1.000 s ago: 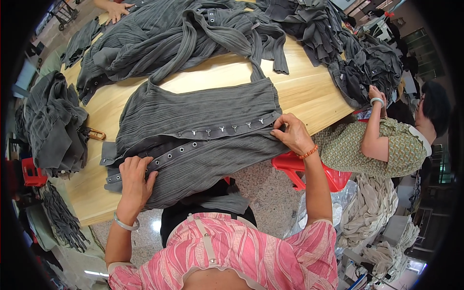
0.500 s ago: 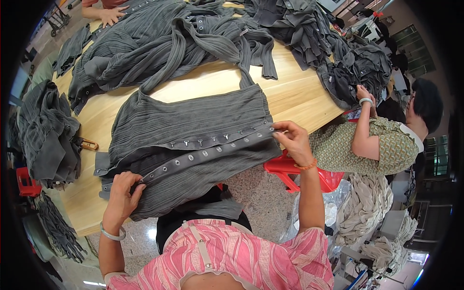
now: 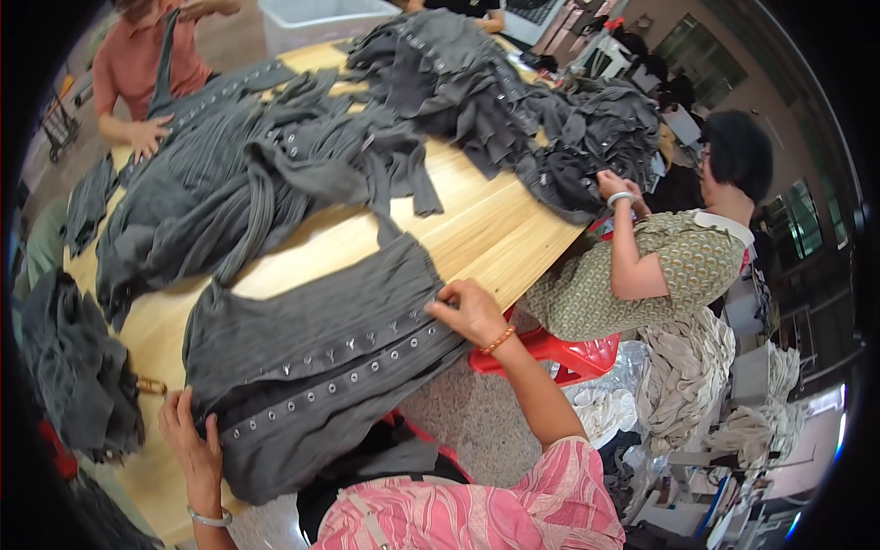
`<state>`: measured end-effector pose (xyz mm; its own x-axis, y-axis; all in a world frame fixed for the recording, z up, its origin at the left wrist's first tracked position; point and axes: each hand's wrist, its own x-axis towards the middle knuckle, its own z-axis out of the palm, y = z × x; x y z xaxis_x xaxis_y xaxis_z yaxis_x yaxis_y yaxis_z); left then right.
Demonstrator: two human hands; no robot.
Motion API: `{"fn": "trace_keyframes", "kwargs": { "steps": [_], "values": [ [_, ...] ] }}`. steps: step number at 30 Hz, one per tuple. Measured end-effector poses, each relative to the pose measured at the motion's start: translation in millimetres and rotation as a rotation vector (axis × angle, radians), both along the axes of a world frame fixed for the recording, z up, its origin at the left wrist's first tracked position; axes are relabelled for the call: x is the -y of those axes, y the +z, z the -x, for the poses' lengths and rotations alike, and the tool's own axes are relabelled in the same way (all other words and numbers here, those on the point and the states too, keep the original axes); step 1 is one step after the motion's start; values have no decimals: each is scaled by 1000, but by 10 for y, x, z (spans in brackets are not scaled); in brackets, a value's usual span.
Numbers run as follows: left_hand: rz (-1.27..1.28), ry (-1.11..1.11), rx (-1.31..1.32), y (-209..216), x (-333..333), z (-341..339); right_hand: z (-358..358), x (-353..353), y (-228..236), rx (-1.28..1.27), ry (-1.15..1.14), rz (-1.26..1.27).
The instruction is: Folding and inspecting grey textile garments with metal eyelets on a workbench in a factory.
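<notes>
A dark grey ribbed garment lies at the near edge of the table, its long strap-like part running up toward the pile behind. A row of metal hooks and a row of ringed eyelets run along it side by side, with a dark gap between them. At its right end, my right hand pinches the edge near the hook row, an orange beaded bracelet on the wrist. Beside the left end is my left hand, fingers apart, thumb against the cloth; part of the fingertips' contact is hard to make out.
Heaped grey garments cover the far side of the wooden table, with another pile at left. A co-worker in a patterned green top handles cloth at right; another in orange works across. A red stool stands below.
The view has shifted, so the table appears lower and further left. My left hand has loosened from its pinch on the eyelet band and moved to the garment's left end. My right hand still pinches the other end.
</notes>
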<state>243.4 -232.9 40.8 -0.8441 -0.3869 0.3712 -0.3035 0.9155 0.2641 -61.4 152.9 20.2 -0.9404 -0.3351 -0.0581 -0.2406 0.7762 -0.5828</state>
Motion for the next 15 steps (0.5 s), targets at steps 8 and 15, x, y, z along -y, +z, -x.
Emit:
{"fn": "trace_keyframes", "kwargs": {
  "steps": [8, 15],
  "values": [
    [-142, -55, 126, -215, 234, -102, 101, 42, 42, 148, 54, 50],
    [-237, -76, 231, -200, 296, -58, 203, 247, 77, 223, 58, -110]
  ]
}}
